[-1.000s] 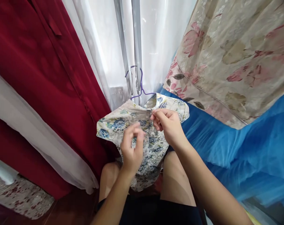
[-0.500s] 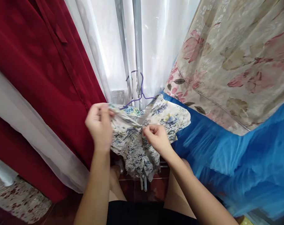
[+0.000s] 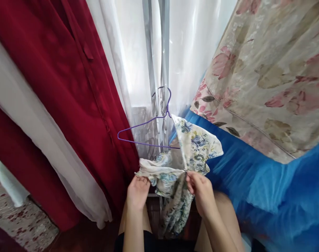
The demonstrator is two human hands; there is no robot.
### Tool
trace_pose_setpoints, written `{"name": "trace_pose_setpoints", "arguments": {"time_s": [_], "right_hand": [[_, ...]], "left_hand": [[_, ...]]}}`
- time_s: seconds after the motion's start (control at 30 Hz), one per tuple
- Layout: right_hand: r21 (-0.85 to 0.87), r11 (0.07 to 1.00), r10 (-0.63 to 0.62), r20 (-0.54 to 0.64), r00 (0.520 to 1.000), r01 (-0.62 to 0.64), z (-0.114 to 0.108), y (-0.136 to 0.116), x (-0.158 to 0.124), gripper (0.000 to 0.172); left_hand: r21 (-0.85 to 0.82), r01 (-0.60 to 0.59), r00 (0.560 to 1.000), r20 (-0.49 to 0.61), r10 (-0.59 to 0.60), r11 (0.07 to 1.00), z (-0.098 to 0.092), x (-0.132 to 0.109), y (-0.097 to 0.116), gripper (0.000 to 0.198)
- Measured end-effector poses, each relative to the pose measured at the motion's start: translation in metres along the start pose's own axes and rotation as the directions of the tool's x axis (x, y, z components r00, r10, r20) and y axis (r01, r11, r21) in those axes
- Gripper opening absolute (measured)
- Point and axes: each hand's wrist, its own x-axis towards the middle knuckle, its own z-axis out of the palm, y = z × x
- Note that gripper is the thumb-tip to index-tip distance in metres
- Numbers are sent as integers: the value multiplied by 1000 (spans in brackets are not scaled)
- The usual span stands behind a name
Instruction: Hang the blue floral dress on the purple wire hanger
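A white blouse with a blue, green and yellow floral print (image 3: 201,143) hangs by one shoulder from a purple hanger (image 3: 142,124). The hanger's left arm is bare; its right end goes inside the garment. My left hand (image 3: 138,190) is closed on the blouse's loose left shoulder edge, low and left of the hanger. My right hand (image 3: 200,187) pinches the neckline edge near the middle of the front. Between my hands the fabric edge is stretched nearly level. The lower part of the blouse droops in folds toward the floor.
The hanger's hook is at a grey metal stand (image 3: 163,52) before a white curtain (image 3: 193,45). Dark red cloth (image 3: 96,115) hangs at left. On the right are a beige cloth with pink flowers (image 3: 267,80) and blue tulle (image 3: 262,199). My legs are below.
My left hand has pulled the blouse's left shoulder off the hanger and down, baring that arm of the hanger. My right hand keeps its pinch and sits lower and further right in view.
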Motion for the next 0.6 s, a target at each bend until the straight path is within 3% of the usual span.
{"name": "trace_pose_setpoints", "arguments": {"time_s": [0.07,0.13,0.23,0.3,0.37,0.43,0.5,0.6], "right_hand": [[98,995,2,-186,983,16,-28,18,-11,34],[168,986,32,-318,948,23,-53,35,-22,33],[190,981,123,-421,899,-46,-77,56,-34,36],[144,987,125,-445,887,-67,-81,63,-37,41],[43,998,54,-404,913,-40,-76,60,-39,45],[-89,996,-7,-254,967,-16,-67,51,-43,52],[-190,980,43,-74,996,-56,-60,38,-50,59],[-249,962,148,111,983,-117,-58,26,-63,62]], "left_hand": [[-37,103,992,79,-99,994,-1,-14,-22,22],[-37,136,971,202,-126,990,6,-28,-37,15],[35,60,918,391,-69,998,25,-49,-50,20],[118,8,876,479,-64,993,39,-65,-57,25],[214,-33,843,531,-87,976,51,-82,-64,28],[304,-83,813,572,-112,949,58,-96,-70,31],[406,-180,771,624,-127,896,63,-105,-73,32],[541,-357,705,690,-160,762,67,-106,-69,28]]}}
